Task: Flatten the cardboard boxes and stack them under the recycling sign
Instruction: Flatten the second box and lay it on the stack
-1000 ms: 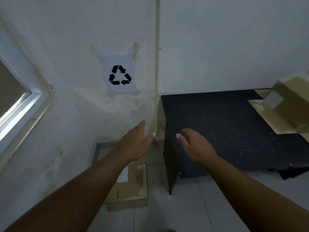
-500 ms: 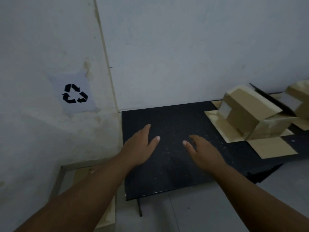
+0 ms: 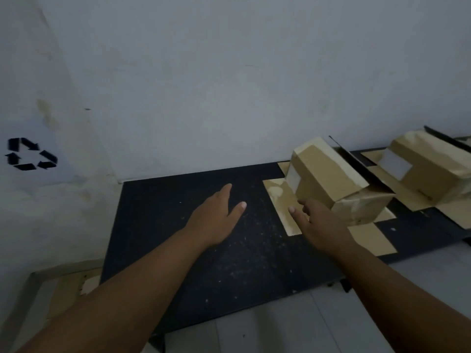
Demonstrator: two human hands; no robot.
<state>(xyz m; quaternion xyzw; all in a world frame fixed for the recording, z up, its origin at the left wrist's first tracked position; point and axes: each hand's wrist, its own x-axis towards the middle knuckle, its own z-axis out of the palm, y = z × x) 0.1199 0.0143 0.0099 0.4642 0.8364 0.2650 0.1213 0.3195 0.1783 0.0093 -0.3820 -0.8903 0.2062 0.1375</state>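
As we look down, the pale wall (image 3: 229, 72) fills most of the view and turns a corner on the left. Below it lies the black surface (image 3: 204, 263), long from left to right and dotted with white specks. On its right part stands the near box (image 3: 331, 174), made of cardboard. Its long side runs from the wall out toward the front right, and its short end faces left, toward our hands. Its flaps (image 3: 280, 207) lie flat on the surface round its bottom. The far box (image 3: 433, 169) sits further right and points the same way, with flat flaps too. Both are closed on top, so we cannot see inside. A thin black board (image 3: 356, 161) leans between them. Down on the left, a flat piece of cardboard (image 3: 66, 289) lies on the floor (image 3: 293, 327) beside the surface, and a pale edge runs along it. Our left hand (image 3: 214, 220) hangs over the bare middle of the surface, its grip apart, fingers (image 3: 226, 192) straight, holding nothing. Our right hand (image 3: 323, 225) is over the near box's left flap, grip apart too, fingertips (image 3: 291, 209) close to the box; we cannot tell if they touch. The recycling sign (image 3: 30, 154) is on the left wall, above the flat piece. A white label (image 3: 293, 178) is on the near box's short end.
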